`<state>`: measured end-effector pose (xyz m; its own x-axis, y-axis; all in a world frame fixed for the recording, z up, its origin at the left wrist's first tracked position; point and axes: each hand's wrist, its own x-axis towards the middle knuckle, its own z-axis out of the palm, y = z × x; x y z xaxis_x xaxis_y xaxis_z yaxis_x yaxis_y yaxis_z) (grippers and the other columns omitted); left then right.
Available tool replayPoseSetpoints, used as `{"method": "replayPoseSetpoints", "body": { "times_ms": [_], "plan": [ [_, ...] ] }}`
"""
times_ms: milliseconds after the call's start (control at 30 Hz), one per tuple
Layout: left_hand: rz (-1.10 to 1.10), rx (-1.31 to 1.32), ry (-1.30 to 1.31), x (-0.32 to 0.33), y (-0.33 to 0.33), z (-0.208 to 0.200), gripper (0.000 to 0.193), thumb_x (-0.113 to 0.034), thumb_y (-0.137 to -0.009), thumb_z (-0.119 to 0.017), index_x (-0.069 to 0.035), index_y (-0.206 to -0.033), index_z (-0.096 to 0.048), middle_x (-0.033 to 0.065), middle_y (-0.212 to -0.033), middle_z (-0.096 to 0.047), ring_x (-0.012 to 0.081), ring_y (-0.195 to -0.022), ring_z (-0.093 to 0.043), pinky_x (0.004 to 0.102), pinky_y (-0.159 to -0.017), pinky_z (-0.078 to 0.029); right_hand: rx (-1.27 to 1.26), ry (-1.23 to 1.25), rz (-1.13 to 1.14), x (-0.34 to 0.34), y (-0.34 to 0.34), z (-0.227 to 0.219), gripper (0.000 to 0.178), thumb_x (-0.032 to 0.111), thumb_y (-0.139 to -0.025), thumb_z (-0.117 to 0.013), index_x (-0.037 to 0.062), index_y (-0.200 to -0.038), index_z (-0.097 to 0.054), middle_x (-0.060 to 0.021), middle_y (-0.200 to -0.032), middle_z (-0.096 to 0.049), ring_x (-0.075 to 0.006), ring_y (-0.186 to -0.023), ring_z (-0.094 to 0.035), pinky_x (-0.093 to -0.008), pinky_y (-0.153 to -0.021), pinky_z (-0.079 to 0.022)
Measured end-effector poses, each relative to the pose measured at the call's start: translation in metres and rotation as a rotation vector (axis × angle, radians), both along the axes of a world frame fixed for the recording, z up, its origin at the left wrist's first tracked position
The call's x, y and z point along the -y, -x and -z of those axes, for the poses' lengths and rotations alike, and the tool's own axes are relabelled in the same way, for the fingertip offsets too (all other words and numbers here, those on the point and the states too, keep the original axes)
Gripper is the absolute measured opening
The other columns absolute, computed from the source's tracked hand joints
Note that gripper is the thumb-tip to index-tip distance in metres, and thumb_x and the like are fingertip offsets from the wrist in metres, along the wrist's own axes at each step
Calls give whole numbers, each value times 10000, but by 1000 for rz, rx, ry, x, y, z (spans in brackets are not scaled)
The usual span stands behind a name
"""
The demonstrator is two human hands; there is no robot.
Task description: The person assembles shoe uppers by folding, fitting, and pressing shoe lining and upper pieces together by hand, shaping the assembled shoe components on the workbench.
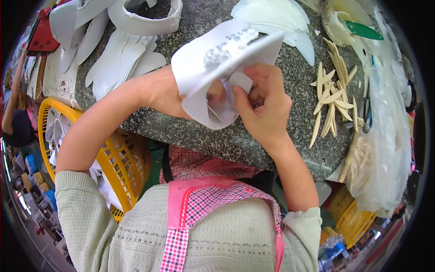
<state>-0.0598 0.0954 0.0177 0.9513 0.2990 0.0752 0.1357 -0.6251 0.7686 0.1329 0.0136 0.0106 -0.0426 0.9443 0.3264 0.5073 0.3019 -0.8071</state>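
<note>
A white shoe upper (199, 68), with a band of silver glitter across it, is held up over the near part of the stone-topped table. My left hand (168, 93) grips it from the left; some of its fingers show through the opening, the rest are hidden behind the white material. On the right side, my right hand (267, 106) has thumb and fingers closed on a small rounded white tab (241, 81) at the inside of the upper. Whether the tab is joined to the upper I cannot tell.
Thin white cut pieces (120, 59) and white uppers (145, 22) lie at far left. More white pieces (276, 20) are fanned out at the back. Beige curved strips (333, 97) lie at right, below a glue-smeared tub with a green-handled tool (364, 30). A yellow basket (120, 167) stands left.
</note>
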Motion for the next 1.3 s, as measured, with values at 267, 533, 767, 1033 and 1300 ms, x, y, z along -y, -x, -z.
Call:
{"method": "replayPoseSetpoints", "body": {
  "times_ms": [267,533,767,1033,1300],
  "plan": [
    [-157,-234,101,5,-6,-12,316,-195,-618,-618,-113,-921,-581,88,-888,-584,263,-843,-542,374,-869,-356,189,-25,8,-4,-10,9,297,-2,-736,-612,67,-998,-491,-74,-736,-588,-237,-516,-580,-324,-440,-441],
    [-86,-41,36,1,-13,-7,438,-157,-659,-604,-118,-1095,-588,124,-920,-594,254,-867,-548,385,-860,-320,222,-85,112,-9,-29,16,204,58,-704,-633,60,-886,-540,-83,-776,-595,-278,-581,-604,-358,-507,-467],
    [-16,-105,-224,-36,-50,-16,216,-94,-602,-611,-31,-807,-633,124,-846,-585,271,-924,-562,419,-862,-325,93,-249,-93,3,-44,-6,255,-81,-698,-557,-1,-938,-587,-174,-904,-597,-345,-808,-589,-379,-723,-482],
    [-136,-75,-129,-28,-39,-27,222,-53,-636,-609,-17,-855,-621,145,-847,-614,322,-877,-598,413,-781,-444,479,-132,-420,-8,-71,-7,264,116,-723,-657,43,-976,-636,-93,-1015,-595,-284,-902,-579,-389,-798,-464],
    [172,-429,-667,58,-71,-100,163,-165,-657,-562,-62,-783,-554,98,-859,-587,210,-818,-592,312,-779,-480,761,-314,-443,-11,-40,-12,204,107,-730,-548,24,-896,-632,-126,-934,-583,-297,-785,-584,-389,-729,-477]
  ]
}}
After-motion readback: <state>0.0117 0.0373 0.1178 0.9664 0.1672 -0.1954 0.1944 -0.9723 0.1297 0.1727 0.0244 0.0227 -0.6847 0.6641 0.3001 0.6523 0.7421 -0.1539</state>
